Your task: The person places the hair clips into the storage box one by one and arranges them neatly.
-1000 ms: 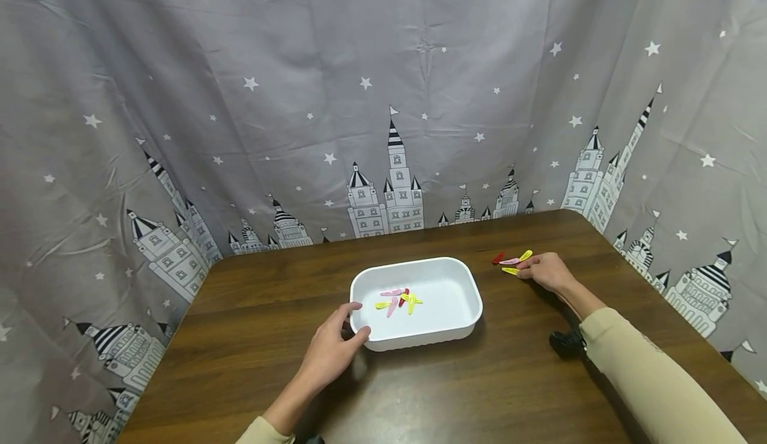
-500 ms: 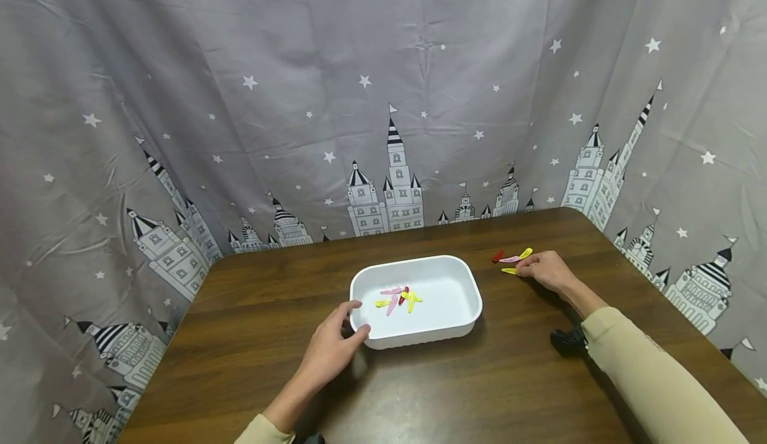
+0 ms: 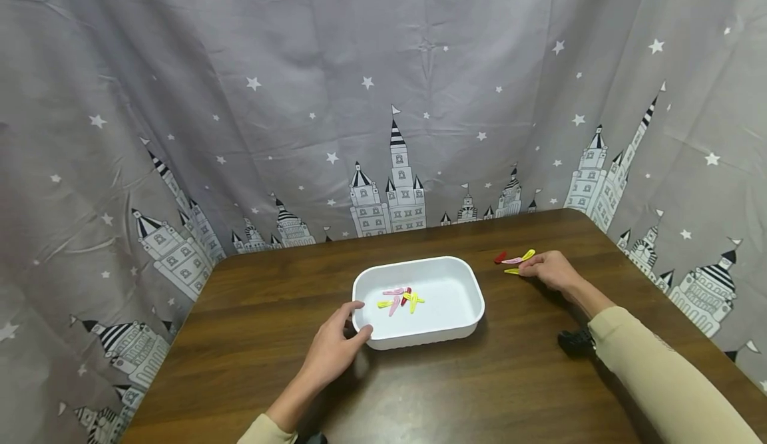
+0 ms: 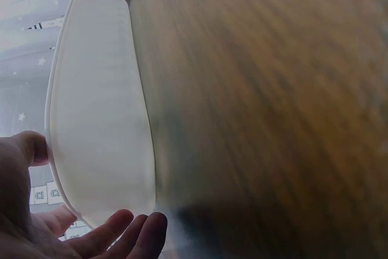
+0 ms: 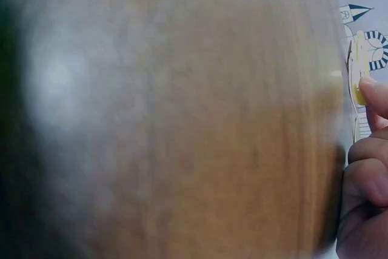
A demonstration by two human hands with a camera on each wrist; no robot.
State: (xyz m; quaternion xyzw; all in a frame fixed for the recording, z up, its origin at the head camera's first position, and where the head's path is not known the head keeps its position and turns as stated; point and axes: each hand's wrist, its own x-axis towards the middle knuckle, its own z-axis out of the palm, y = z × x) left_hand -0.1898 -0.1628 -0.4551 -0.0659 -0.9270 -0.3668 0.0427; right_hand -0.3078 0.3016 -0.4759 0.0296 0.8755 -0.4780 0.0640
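A white plastic tray [image 3: 449,335] holds several snap hair clips in pink, yellow and red. My left hand [image 3: 332,347] grips its near-left corner, thumb on the rim and the other fingers around the end wall. Off to the tray's right, my right hand [image 3: 551,271] pinches one end of a yellow hair clip [image 3: 511,271] low over the table. In the right wrist view this yellow clip [image 5: 360,86] shows at the thumb tip. Just behind it lie a red clip [image 3: 500,257], a pink clip [image 3: 512,261] and another yellow clip [image 3: 528,255].
The brown wooden table [image 3: 257,337] reaches back to a grey curtain [image 3: 287,98] printed with castles and stars. A black wrist-worn device [image 3: 575,342] hangs under the right forearm, close above the tabletop.
The right hand stays at the yellow clip with only slight finger movement. The left hand and tray keep their places; the whole view shifts slightly.
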